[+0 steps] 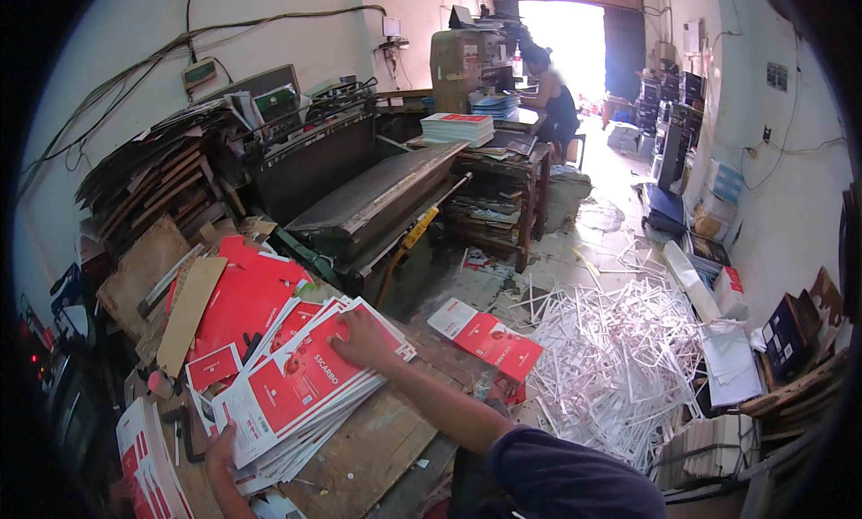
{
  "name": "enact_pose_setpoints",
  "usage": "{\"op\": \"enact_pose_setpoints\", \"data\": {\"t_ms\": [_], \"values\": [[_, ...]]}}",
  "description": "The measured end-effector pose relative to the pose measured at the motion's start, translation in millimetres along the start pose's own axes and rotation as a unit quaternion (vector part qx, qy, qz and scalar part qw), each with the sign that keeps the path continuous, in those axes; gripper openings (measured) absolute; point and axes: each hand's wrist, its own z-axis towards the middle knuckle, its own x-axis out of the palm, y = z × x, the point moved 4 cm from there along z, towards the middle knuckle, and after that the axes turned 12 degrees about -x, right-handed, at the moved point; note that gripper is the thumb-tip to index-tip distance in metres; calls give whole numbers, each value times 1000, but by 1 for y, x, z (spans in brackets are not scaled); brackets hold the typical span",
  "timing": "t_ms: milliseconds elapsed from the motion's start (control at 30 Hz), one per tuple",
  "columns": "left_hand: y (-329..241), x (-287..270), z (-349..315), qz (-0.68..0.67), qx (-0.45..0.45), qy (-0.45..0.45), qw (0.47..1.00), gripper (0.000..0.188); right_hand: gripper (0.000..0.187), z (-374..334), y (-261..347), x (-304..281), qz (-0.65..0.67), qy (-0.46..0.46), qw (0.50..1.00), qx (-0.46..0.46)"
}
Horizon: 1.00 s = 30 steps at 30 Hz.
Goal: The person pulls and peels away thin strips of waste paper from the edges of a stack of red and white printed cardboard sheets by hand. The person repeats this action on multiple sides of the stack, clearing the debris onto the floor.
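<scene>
**A:** What is happening at the wooden desk here?

**B:** A person is leaning over a fanned stack of red-and-white printed cartons lying flat on the desk. The right hand is pressing down on the upper end of the stack, fingers spread and flat on the top sheet, not clenched around anything. The left hand is reaching in at the lower left edge of the same stack, touching its near corner; whether it is gripping the sheets or only steadying them, I cannot tell (the stack is hiding the fingertips).

**A:** And around the stack?

**B:** More red sheets are lying behind it, against brown cardboard pieces. Another pile of the same cartons is sitting at the lower left, just beside the left hand. One loose red-and-white carton is lying apart, at the right edge of the desk.

**A:** What about the rest of the room?

**B:** A heap of white paper offcuts is covering the floor to the right. A dark press machine is standing behind the desk, with stacked boards leaning beside it along the wall. Further back, another person is sitting at a cluttered table near the bright open doorway (the face is not being described). Boxes are lining the right wall.
</scene>
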Motion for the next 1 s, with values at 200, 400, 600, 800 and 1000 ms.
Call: {"op": "enact_pose_setpoints", "data": {"t_ms": [200, 400, 600, 800, 1000], "values": [[-6, -2, 12, -43, -7, -32, 999, 56, 56, -1, -2, 0, -4, -27, 1000, -9], [-36, 22, -51, -90, 250, -117, 957, 59, 68, -7, -10, -5, 86, -59, 995, 1], [-42, 40, -119, -131, 367, -164, 906, 57, 83, -5, -8, -28, 275, -104, 955, 34], [-30, 49, -163, -154, 255, -126, 946, 57, 58, -17, 40, -77, 459, 96, 877, 104], [13, 65, -223, -186, 108, -43, 976, 51, 50, -70, 47, -108, 310, 183, 925, 122]]}}
